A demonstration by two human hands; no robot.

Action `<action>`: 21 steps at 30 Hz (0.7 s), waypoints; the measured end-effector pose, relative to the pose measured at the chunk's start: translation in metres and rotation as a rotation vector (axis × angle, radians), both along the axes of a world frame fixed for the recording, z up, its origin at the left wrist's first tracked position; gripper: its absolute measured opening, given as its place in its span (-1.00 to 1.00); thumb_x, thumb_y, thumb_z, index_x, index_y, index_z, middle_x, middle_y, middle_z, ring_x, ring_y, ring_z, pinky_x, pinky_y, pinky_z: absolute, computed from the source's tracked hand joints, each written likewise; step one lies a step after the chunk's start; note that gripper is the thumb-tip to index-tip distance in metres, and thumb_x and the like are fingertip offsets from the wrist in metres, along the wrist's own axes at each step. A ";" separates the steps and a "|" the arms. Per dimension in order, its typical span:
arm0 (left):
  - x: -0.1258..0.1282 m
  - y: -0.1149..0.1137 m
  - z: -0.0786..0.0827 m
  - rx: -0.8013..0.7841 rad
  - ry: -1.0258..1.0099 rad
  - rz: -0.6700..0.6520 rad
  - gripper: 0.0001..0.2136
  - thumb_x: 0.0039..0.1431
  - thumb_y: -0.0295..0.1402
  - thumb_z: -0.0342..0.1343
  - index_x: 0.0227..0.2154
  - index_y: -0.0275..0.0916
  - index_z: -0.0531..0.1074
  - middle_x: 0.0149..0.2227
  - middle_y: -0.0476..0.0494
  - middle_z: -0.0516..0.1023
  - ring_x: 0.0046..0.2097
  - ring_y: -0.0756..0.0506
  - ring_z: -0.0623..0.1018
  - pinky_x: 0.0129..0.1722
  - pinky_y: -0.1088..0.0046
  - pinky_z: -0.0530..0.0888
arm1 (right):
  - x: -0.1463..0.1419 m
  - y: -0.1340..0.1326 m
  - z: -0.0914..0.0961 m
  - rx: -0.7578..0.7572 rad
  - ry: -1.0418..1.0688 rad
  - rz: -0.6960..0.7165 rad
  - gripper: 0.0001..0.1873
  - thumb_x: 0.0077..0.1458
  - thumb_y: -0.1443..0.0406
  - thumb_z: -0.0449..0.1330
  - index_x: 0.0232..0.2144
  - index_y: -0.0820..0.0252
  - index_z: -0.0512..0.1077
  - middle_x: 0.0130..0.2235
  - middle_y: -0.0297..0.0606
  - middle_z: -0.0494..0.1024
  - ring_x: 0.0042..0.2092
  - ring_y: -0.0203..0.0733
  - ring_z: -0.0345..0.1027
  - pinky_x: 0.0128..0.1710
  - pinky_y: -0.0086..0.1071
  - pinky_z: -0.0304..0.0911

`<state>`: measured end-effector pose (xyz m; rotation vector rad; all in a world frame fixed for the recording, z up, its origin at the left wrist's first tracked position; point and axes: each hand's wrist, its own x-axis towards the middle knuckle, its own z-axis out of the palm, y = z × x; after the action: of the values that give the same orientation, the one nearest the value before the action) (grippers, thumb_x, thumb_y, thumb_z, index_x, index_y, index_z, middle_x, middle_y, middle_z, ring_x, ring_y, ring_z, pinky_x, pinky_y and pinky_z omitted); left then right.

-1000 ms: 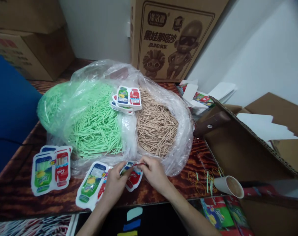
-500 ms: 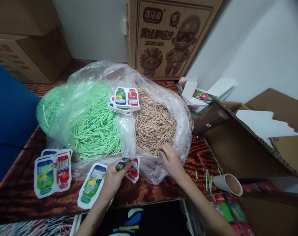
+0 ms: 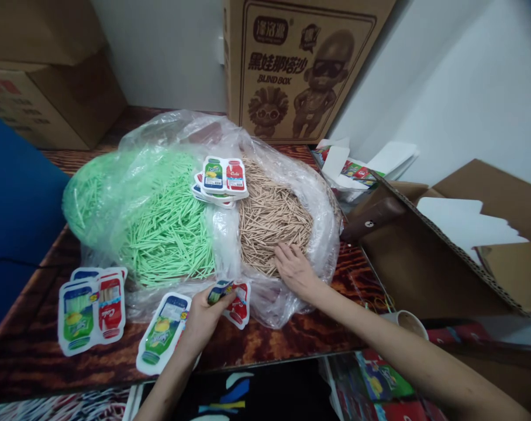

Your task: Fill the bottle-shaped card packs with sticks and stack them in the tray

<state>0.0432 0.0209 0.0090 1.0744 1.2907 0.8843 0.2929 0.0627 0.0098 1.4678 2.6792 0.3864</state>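
Observation:
My left hand (image 3: pixel 202 321), low in the middle of the head view, is closed on a bottle-shaped Sprite-and-Cola packet (image 3: pixel 240 304), bent between thumb and fingers. Under that wrist lies another packet (image 3: pixel 162 333), partly covered by my forearm. My right hand (image 3: pixel 295 270) rests on the near edge of a heap of thin brown sticks (image 3: pixel 274 216), its fingers slightly apart and touching them; the fingertips are partly hidden. Beside this heap is a pile of thin green sticks (image 3: pixel 169 234) in clear plastic bagging (image 3: pixel 225 234). Several packets (image 3: pixel 225 175) are stacked between the two piles.
More packets (image 3: pixel 92 310) lie at the table's left. A large printed carton (image 3: pixel 283 88) stands at the back. On the right are an open cardboard box (image 3: pixel 406 269) and a paper cup (image 3: pixel 410 321), partly behind my right forearm.
My right hand has moved slightly up and left, farther onto the brown sticks, and its forearm now crosses in front of the cup. My left hand keeps its packet in nearly the same place.

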 end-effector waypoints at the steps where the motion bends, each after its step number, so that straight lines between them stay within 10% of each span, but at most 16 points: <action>1: -0.002 0.000 -0.002 -0.026 -0.006 0.003 -0.72 -0.07 -0.16 0.27 -0.52 -0.33 0.51 -0.54 -0.05 0.54 -0.47 -0.06 0.50 -0.42 0.45 0.43 | 0.001 0.000 -0.002 0.008 0.008 0.016 -0.73 0.15 0.50 -0.02 -0.24 0.33 0.47 -0.04 0.03 0.46 0.11 0.08 0.18 0.09 -0.06 0.02; 6: -0.005 0.001 -0.002 -0.109 -0.051 0.029 -0.71 -0.13 -0.16 0.30 -0.49 -0.34 0.53 -0.49 -0.09 0.57 -0.45 -0.08 0.51 -0.38 0.42 0.46 | 0.008 0.006 0.002 -0.016 0.176 -0.001 -0.78 0.15 0.47 -0.01 -0.35 0.28 0.43 -0.21 -0.05 0.49 -0.05 0.01 0.27 0.07 -0.08 0.04; 10: -0.001 0.004 0.004 -0.106 -0.067 0.043 -0.73 -0.16 -0.19 0.32 -0.50 -0.32 0.53 -0.51 -0.06 0.57 -0.47 -0.07 0.50 -0.40 0.43 0.46 | 0.004 0.019 0.017 -0.157 0.696 -0.240 -0.79 0.14 0.45 -0.04 -0.47 0.18 0.32 -0.41 -0.21 0.44 -0.28 -0.12 0.27 -0.07 -0.15 0.14; 16: 0.007 0.006 0.010 -0.099 -0.081 0.030 -0.77 -0.18 -0.23 0.33 -0.53 -0.32 0.54 -0.52 -0.06 0.58 -0.47 -0.06 0.51 -0.40 0.46 0.46 | -0.015 0.047 0.021 -0.720 1.699 -0.598 -0.85 0.12 0.35 0.06 -0.48 0.12 0.21 -0.56 -0.46 0.35 -0.51 -0.29 0.27 -0.43 -0.41 0.24; 21: 0.007 0.008 0.014 -0.090 -0.126 0.055 -0.77 -0.20 -0.25 0.35 -0.51 -0.31 0.53 -0.51 -0.04 0.58 -0.46 -0.04 0.51 -0.40 0.49 0.45 | -0.017 0.057 0.017 -0.985 1.913 -0.630 -0.84 0.13 0.31 0.10 -0.48 0.18 0.26 -0.58 -0.44 0.36 -0.58 -0.37 0.27 -0.50 -0.44 0.30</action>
<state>0.0500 0.0292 0.0235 0.9026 1.2482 0.9117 0.2764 0.1197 0.0270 2.2925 1.4852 -2.9770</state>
